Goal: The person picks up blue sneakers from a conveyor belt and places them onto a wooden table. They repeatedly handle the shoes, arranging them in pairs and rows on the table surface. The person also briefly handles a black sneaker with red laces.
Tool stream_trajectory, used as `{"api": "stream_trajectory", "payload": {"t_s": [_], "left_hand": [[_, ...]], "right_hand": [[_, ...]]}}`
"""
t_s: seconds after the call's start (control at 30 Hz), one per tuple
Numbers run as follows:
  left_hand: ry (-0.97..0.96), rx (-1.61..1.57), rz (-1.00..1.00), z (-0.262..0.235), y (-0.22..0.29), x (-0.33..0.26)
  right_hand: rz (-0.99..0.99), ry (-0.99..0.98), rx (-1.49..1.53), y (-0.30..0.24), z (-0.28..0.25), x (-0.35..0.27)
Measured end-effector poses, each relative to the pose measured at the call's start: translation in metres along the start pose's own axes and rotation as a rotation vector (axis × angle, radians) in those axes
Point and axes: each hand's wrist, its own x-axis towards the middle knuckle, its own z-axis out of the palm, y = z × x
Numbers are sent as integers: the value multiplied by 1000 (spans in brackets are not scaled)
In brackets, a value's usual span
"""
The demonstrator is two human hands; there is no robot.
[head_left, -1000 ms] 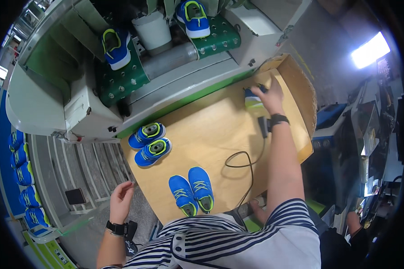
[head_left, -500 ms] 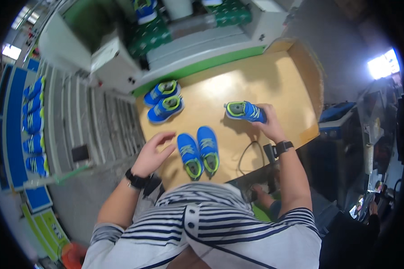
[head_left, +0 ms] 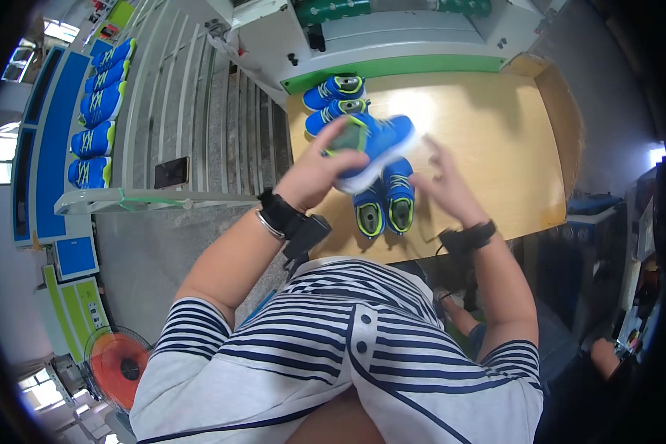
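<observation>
Aloft, blue shoe (head_left: pixel 389 140), seemingly dark insert (head_left: pixel 353 138) inside

The person's left forearm (head_left: pixel 226 259) slants up and inward to the left hand (head_left: pixel 322 166), which is bent in a grip, its thumb (head_left: pixel 354 158) lying nearer the body and set apart from the fingers (head_left: pixel 338 135). The right forearm (head_left: pixel 509 288) angles up and inward from the other side, and the right hand (head_left: pixel 449 185) is raised, slightly blurred, with its fingers spread, loosely bent and gripping nothing, well apart from the left hand.
</observation>
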Motion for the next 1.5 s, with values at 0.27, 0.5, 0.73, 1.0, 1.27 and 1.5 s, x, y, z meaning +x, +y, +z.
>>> {"api": "stream_trajectory", "payload": {"t_s": [0.27, 0.5, 0.73, 1.0, 1.27, 1.5], "left_hand": [[172, -74, 552, 12, 110, 57], [531, 384, 789, 14, 146, 203], [657, 613, 755, 3, 154, 254], [411, 783, 912, 0, 80, 176], [368, 1172, 260, -89, -87, 26], [-50, 1507, -99, -91, -149, -15]], "right_hand": [[-74, 29, -232, 35, 69, -38], [250, 232, 186, -2, 20, -9], [-203, 693, -73, -78, -82, 74], [-416, 763, -351, -114, -160, 278], [-567, 556, -841, -58, -70, 172], [-61, -192, -851, 79, 31, -45]]}}
